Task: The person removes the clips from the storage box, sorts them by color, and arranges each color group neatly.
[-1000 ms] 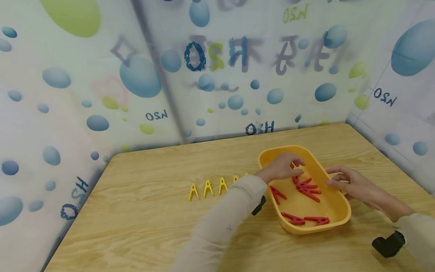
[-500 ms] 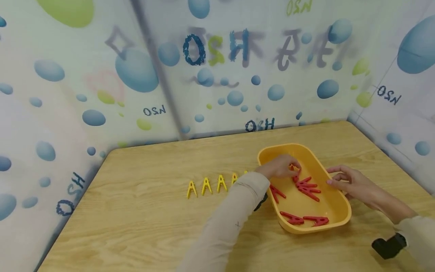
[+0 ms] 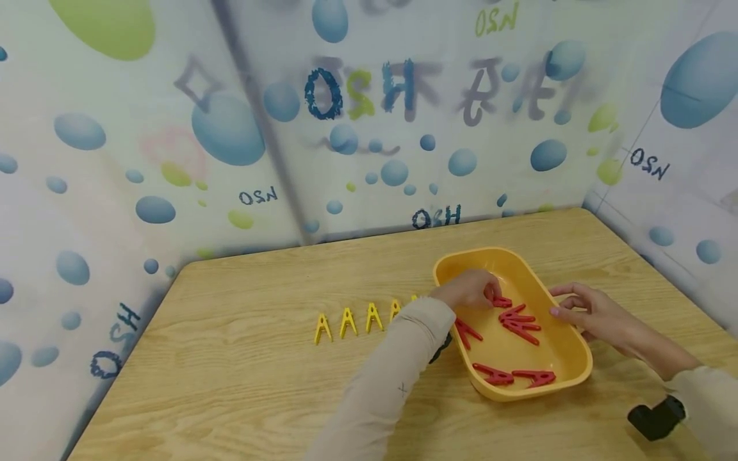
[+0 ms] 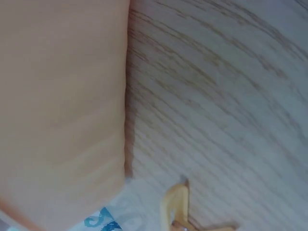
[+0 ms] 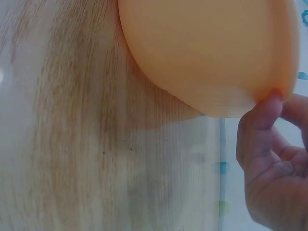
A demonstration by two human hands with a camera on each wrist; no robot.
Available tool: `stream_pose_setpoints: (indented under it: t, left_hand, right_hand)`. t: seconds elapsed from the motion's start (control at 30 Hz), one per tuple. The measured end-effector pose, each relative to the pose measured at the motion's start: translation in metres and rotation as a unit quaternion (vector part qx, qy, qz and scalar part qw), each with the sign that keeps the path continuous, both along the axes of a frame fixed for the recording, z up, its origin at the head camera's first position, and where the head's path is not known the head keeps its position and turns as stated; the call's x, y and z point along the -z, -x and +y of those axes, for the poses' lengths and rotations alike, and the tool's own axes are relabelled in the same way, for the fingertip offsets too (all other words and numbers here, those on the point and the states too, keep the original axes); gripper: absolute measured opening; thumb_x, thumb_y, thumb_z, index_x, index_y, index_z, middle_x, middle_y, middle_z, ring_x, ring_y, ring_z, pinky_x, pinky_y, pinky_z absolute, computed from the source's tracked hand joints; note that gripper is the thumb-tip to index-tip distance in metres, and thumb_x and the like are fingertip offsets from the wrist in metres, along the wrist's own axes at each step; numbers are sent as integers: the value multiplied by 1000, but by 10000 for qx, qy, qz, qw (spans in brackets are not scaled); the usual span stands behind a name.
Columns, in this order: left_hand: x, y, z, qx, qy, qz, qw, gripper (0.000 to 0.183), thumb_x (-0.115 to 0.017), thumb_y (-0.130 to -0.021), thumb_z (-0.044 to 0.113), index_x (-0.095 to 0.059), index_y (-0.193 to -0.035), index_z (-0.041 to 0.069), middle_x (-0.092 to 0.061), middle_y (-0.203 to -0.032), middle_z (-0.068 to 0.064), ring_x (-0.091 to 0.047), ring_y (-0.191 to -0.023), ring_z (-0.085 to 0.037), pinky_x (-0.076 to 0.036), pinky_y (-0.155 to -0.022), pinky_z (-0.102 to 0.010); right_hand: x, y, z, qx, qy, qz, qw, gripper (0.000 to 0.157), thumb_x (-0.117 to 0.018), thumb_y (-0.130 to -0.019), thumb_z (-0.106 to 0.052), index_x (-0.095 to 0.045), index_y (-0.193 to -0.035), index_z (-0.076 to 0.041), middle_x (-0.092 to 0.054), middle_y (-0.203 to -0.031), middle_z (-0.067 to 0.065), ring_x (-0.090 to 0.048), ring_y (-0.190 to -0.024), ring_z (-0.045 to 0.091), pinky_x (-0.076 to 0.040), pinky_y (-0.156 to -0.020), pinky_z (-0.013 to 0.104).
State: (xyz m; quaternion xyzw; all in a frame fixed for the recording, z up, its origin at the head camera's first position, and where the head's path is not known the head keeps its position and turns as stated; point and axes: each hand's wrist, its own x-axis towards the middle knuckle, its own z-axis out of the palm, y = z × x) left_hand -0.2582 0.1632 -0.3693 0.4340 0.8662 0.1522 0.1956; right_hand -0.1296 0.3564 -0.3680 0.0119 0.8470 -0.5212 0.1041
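A yellow plastic basin (image 3: 492,349) holds several red clothespins (image 3: 521,323). My left hand (image 3: 468,288) reaches over its left rim, with curled fingers pinching one red clothespin (image 3: 503,302); the fingertips are partly hidden. The other red ones lie loose on the basin floor, some fanned in a cluster and two near the front wall. At the basin's right side, my right hand (image 3: 602,318) grips the rim between thumb and fingers. The right wrist view also shows that hand (image 5: 272,161) on the basin's edge.
Several yellow clothespins (image 3: 348,322) stand in a row left of the basin, partly covered by the left sleeve (image 3: 398,358). The wooden table (image 3: 230,378) meets a patterned wall sheet (image 3: 369,186) at the back and sides.
My left fingers have gone down into the basin and closed on a red clothespin, which has turned to lie more sideways. The right hand stays at the rim.
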Motion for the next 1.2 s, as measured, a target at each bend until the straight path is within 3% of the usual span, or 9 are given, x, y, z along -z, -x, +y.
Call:
stream_pose_setpoints:
  t: [0.13,0.37,0.53,0.67,0.83,1.07,1.2]
  left_hand:
    - [0,0,0,-130,-94,-29,9999,14,-66,-80,14,-61,-93,15,-53,-81,6,-48,-76,-7,-38,-64,-9]
    - [2,2,-2,-192,-305,63,9993,22,-66,-79,15,-63,-101,15,-57,-98,7,-49,-90,-5,-38,-76,-10]
    - [2,2,-2,-52,-239,-42,9997,25,-67,-79,16,-64,-104,14,-58,-90,7,-51,-81,-4,-39,-71,-8]
    - [1,0,-4,-183,-165,-272,9993,25,-69,-78,19,-63,-102,15,-56,-84,8,-50,-76,-5,-39,-66,-9]
    - [1,-2,-5,-301,76,-496,9983,33,-71,-75,26,-60,-105,18,-55,-85,7,-50,-78,-5,-40,-66,-12]
    - [0,-3,-1,-30,222,-646,9977,44,-67,-79,27,-52,-120,19,-57,-83,6,-51,-77,-6,-39,-64,-12]
    - [0,-2,-1,-74,276,-737,9969,40,-68,-78,26,-54,-116,21,-56,-88,5,-50,-80,-6,-39,-67,-13]
  right_hand:
    - [0,1,-1,-1,36,12,10000,53,-53,-90,-22,-29,-127,7,-50,-93,15,-59,-74,19,-51,-59,36]
    - [0,1,-3,27,64,-23,10000,54,-55,-88,-24,-30,-126,6,-51,-92,16,-59,-73,21,-51,-59,37]
    - [-2,1,-3,55,50,-7,10000,55,-56,-87,-24,-30,-126,5,-50,-91,17,-59,-74,23,-51,-59,38]
    - [-2,1,-3,55,7,9,10000,55,-56,-88,-25,-31,-126,5,-51,-92,17,-59,-73,22,-51,-58,38]
    - [-1,1,-3,31,-70,32,10000,53,-55,-89,-24,-30,-126,6,-51,-92,16,-58,-72,21,-51,-57,36]
    - [-1,-1,-3,111,-82,-32,9999,55,-55,-88,-24,-29,-126,6,-51,-93,15,-58,-73,21,-51,-58,36]
    - [-1,-2,-1,81,25,0,10000,55,-55,-88,-24,-29,-126,7,-51,-92,17,-59,-72,22,-51,-57,38]
